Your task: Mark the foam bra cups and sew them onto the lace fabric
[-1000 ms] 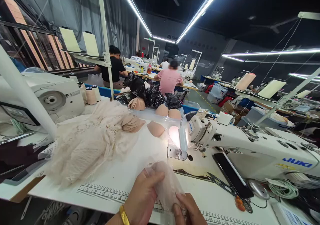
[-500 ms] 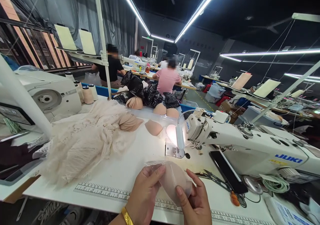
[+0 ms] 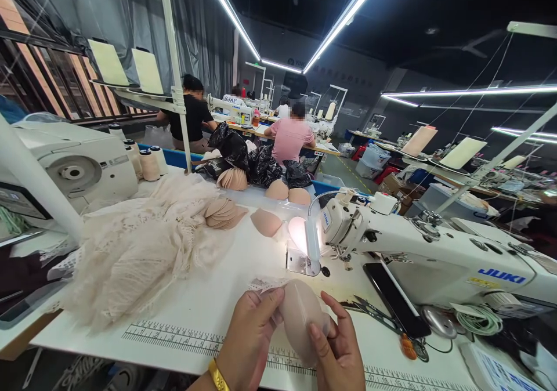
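Observation:
Between my two hands is a pale beige bra cup [image 3: 299,315], covered in sheer fabric with a strip of white lace [image 3: 264,284] along its upper left edge. My left hand [image 3: 255,327] pinches the left edge, thumb on top. On the right edge, my right hand [image 3: 337,341] grips with thumb in front and fingers behind; its index finger is raised. The cup is held above the table's printed ruler [image 3: 174,337]. Just beyond it stands the sewing machine [image 3: 391,234], its lamp shining on the metal needle plate [image 3: 301,261].
Cream lace fabric [image 3: 130,257] is heaped on the left. Stacked beige cups [image 3: 224,213] and a single cup [image 3: 266,221] lie behind. Scissors [image 3: 378,311] and a phone [image 3: 395,298] rest at right. Two people sit at machines farther back.
The cup has turned slightly in my hands, and its rounded face looks fuller. More of the lace strip shows on the left. Both hands keep their hold.

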Motion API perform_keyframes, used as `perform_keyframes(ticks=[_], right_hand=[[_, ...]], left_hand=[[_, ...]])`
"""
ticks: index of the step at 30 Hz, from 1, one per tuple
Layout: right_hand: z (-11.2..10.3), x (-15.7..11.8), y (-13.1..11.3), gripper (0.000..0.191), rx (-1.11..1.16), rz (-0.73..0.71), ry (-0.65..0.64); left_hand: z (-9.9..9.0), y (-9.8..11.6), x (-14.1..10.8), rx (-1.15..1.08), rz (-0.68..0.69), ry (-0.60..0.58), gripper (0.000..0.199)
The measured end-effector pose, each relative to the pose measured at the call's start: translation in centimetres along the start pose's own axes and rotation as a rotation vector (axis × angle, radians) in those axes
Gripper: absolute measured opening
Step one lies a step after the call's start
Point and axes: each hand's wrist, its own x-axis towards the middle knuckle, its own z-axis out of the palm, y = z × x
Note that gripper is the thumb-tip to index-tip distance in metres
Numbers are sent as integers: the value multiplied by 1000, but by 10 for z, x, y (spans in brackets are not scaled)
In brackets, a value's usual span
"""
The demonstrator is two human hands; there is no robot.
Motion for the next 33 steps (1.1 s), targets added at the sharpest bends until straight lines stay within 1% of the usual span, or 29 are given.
perform_keyframes(ticks=[2, 5, 7, 8, 11, 14, 16, 18, 20, 21, 23, 24, 25, 26, 27, 28, 29, 30, 31, 32, 33], right_hand=[[1, 0, -2, 82, -10, 14, 2], [2, 1, -4, 83, -29, 14, 23], [2, 0, -3, 84, -39, 3, 36], [1, 0, -2, 85, -49, -7, 39], [-2, 0, 1, 83, -110, -58, 29], [-5, 1, 1, 82, -171, -110, 9], [-5, 2, -1, 82, -187, -124, 1], [-5, 3, -2, 84, -190, -128, -14], [-8, 4, 0, 89, -191, -125, -57], [-10, 5, 1, 92, -190, -122, -92], [-18, 8, 4, 98, -197, -128, -178], [-24, 11, 4, 98, -217, -147, -218], [-30, 17, 2, 95, -256, -188, -257], [-37, 24, -2, 87, -318, -253, -300], [-42, 33, -8, 72, -409, -347, -359], [-47, 45, -16, 54, -526, -469, -429], [-49, 58, -25, 31, -669, -616, -538], [-50, 72, -33, 19, -849, -790, -665], [-49, 87, -41, 24, -1029, -949, -732], [-47, 101, -47, 26, -1166, -1087, -760], [-44, 115, -50, 26, -1240, -1208, -795]], left_hand=[[1, 0, 0, 15, -11, 11, 37], [0, -1, 1, 39, -41, 96, 33], [-2, -1, 1, 13, -58, 112, 32], [-2, -1, 1, -13, -65, 95, 30], [-2, 2, 1, -82, -115, -3, 28], [2, 5, 3, -85, -208, -80, 35], [6, 4, 6, -63, -230, -89, 36], [8, 3, 11, -36, -217, -80, 35], [9, 5, 14, -22, -216, -88, 34], [10, 8, 15, -18, -225, -112, 34], [8, 20, 15, 23, -259, -222, 36], [7, 28, 15, 89, -265, -312, 36], [6, 36, 15, 200, -260, -432, 34], [4, 44, 16, 363, -232, -584, 29], [2, 51, 18, 564, -163, -759, 21], [1, 55, 23, 783, -50, -937, 11], [-1, 58, 29, 1000, 105, -1090, 4], [-2, 58, 38, 1199, 278, -1202, 12], [-2, 56, 48, 1365, 449, -1266, 19], [-1, 53, 59, 1495, 588, -1293, 24], [0, 49, 71, 1595, 672, -1308, 26]])
